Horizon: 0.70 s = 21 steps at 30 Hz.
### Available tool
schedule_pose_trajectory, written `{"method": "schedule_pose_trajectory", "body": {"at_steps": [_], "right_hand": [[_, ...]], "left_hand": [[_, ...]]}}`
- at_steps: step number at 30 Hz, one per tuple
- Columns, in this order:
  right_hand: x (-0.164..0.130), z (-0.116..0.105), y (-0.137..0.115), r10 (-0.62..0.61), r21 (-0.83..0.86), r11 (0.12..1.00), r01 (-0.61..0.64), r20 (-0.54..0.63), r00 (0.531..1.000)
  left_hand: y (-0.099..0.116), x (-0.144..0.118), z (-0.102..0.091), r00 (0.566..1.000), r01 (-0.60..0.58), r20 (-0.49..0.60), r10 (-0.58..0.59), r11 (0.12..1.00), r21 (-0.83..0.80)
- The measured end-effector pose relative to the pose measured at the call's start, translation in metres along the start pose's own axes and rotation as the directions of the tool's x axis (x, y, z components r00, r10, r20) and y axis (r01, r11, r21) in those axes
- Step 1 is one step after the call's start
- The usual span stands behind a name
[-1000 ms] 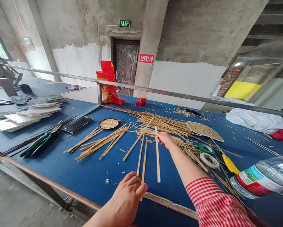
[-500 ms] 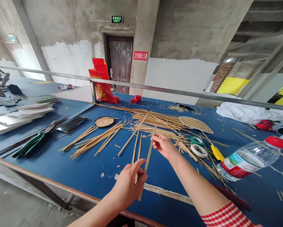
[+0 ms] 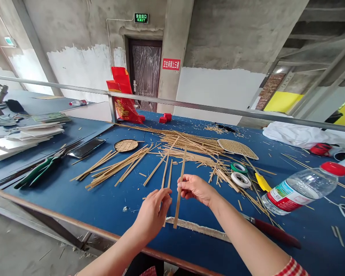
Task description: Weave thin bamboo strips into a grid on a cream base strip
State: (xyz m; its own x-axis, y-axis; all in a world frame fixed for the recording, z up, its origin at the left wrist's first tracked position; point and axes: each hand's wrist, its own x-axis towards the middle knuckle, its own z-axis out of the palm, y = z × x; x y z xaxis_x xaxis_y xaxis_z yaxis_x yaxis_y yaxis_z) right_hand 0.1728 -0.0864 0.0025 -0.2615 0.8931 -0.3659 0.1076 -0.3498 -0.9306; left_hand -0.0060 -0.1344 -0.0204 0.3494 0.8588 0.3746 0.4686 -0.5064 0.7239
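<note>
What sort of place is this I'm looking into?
Probably a craft workshop in an unfinished building: the blue worktable holds many thin strips and a woven fan-shaped piece, while the wall behind is only partly painted.

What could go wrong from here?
The right forearm partly hides the red-handled knife in this view, so a sweep might bump or catch it. The bare right hand pinches a thin strip; its edge could leave a splinter. Swinging outward, that arm might knock the water bottle.

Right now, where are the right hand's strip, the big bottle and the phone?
Strip (image 3: 178,203): head view, on its lower half.
Big bottle (image 3: 291,196): head view, on its label.
Phone (image 3: 87,148): head view, on its screen.
</note>
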Motion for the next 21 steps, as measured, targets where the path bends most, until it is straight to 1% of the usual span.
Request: {"method": "schedule_pose_trajectory", "body": {"at_steps": [2, 3, 5, 7, 11, 17, 21], "right_hand": [[0.004, -0.003, 0.002, 0.007, -0.024, 1.0, -0.008, -0.069, 0.998], [0.006, -0.004, 0.004, 0.012, -0.035, 0.999, -0.015, -0.089, 0.996], [0.01, -0.005, 0.006, 0.022, -0.055, 0.998, -0.029, -0.11, 0.994], [0.014, -0.004, 0.008, 0.037, -0.081, 0.996, -0.047, -0.125, 0.991], [0.021, -0.001, 0.014, 0.067, -0.131, 0.988, -0.085, -0.134, 0.989], [0.03, 0.004, 0.02, 0.086, -0.162, 0.981, -0.106, -0.127, 0.988], [0.031, 0.008, 0.02, 0.103, -0.18, 0.976, -0.126, -0.128, 0.986]], "left_hand": [[-0.008, -0.003, -0.006, 0.992, -0.113, -0.048, 0.12, 0.986, 0.126], [-0.013, -0.005, -0.009, 0.985, -0.149, -0.061, 0.162, 0.974, 0.169], [-0.021, -0.008, -0.014, 0.977, -0.178, -0.078, 0.201, 0.956, 0.234], [-0.026, -0.012, -0.018, 0.975, -0.183, -0.074, 0.212, 0.941, 0.284], [-0.029, -0.019, -0.02, 0.976, -0.199, -0.015, 0.217, 0.918, 0.342], [-0.025, -0.022, -0.015, 0.969, -0.247, 0.065, 0.24, 0.894, 0.375], [-0.024, -0.022, -0.014, 0.961, -0.275, 0.139, 0.24, 0.889, 0.366]]}}
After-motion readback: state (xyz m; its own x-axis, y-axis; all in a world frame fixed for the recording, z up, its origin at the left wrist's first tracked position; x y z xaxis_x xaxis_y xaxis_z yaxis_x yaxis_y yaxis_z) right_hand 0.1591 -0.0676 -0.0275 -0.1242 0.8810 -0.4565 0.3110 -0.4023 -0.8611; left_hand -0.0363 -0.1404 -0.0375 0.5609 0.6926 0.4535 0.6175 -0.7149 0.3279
